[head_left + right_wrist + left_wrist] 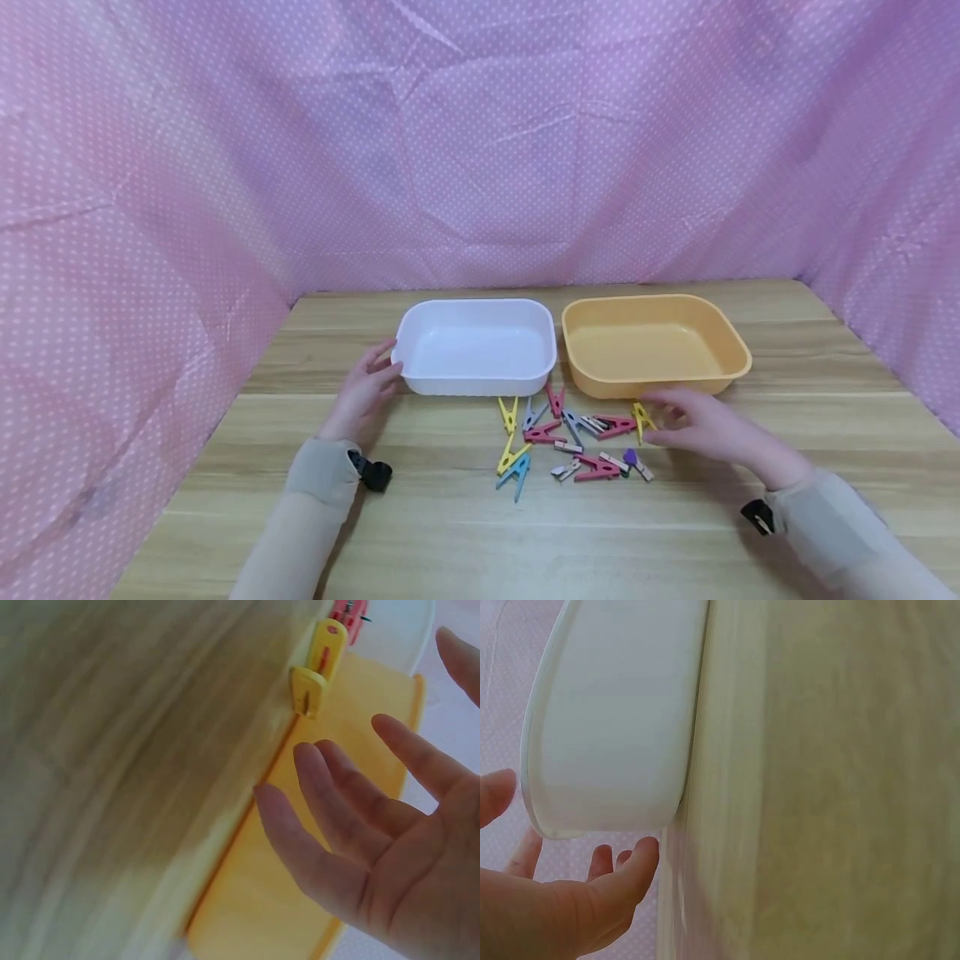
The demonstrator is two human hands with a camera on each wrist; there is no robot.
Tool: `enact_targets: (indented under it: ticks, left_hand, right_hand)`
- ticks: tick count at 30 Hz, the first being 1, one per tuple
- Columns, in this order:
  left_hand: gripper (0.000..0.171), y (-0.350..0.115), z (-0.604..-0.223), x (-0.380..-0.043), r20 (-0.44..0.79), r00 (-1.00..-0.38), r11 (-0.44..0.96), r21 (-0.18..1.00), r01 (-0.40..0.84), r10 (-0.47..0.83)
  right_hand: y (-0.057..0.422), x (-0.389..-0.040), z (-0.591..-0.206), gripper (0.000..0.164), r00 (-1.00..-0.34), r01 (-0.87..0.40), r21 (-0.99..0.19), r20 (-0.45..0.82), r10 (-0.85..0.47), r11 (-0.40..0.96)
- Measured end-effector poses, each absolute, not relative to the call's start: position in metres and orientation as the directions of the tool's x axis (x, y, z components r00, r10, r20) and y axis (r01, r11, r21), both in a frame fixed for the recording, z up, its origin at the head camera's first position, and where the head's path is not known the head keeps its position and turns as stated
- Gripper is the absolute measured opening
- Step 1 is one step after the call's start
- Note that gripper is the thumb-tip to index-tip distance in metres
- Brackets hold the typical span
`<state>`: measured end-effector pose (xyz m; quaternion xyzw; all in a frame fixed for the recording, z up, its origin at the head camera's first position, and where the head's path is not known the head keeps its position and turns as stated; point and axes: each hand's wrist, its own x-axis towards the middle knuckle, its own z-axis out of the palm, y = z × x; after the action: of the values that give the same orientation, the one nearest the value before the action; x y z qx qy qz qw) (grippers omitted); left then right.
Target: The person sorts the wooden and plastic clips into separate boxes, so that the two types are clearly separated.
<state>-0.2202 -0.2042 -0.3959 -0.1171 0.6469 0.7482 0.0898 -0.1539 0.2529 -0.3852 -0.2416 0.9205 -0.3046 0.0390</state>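
Note:
My left hand (pixel 365 390) is at the left end of the white plastic tub (pixel 480 387), fingers spread beside its rim. In the left wrist view, the fingertips (pixel 648 851) lie close to the tub's end wall; contact is hard to tell. In front of the yellow-orange tub (pixel 660 388) is my right hand (pixel 701 425), fingers apart and nothing held. A yellow clothespin (pixel 641 419) stands just left of its fingertips. The right wrist view shows the fingers loosely bent, with a gap to that yellow clothespin (pixel 319 671).
Several plastic clothespins lie before the tubs, among them a pink one (pixel 597 467), a blue one (pixel 517 477) and a yellow one (pixel 512 456). Small wooden clips lie among them, one with a purple heart (pixel 631 457). A pink dotted cloth (pixel 480 167) hangs behind the wooden table (pixel 465 550).

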Motion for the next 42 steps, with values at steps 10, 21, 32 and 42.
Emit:
enact_targets:
  ticks: [10,21,32,42]
  left_hand:
    - [0.056,-0.201,-0.395,-0.222,-0.316,-0.949,-0.153,0.937,-0.313,0.004]
    - [0.056,-0.201,-0.396,-0.225,-0.311,-0.950,-0.138,0.941,-0.308,-0.005]
    - [0.056,-0.201,-0.396,-0.223,-0.328,-0.945,-0.190,0.928,-0.320,-0.013]
    - [0.055,-0.201,-0.394,-0.221,-0.309,-0.951,-0.158,0.939,-0.305,0.005]
  right_hand:
    - [0.247,-0.160,-0.391,0.060,-0.877,-0.401,-0.517,-0.023,-0.480,0.756]
    - [0.242,-0.165,-0.394,0.050,-0.879,-0.428,-0.439,0.000,-0.476,0.790]
    - [0.239,-0.165,-0.394,0.037,-0.888,-0.393,-0.442,-0.046,-0.458,0.807]
    - [0.242,-0.161,-0.392,0.041,-0.886,-0.404,-0.462,-0.019,-0.464,0.790]
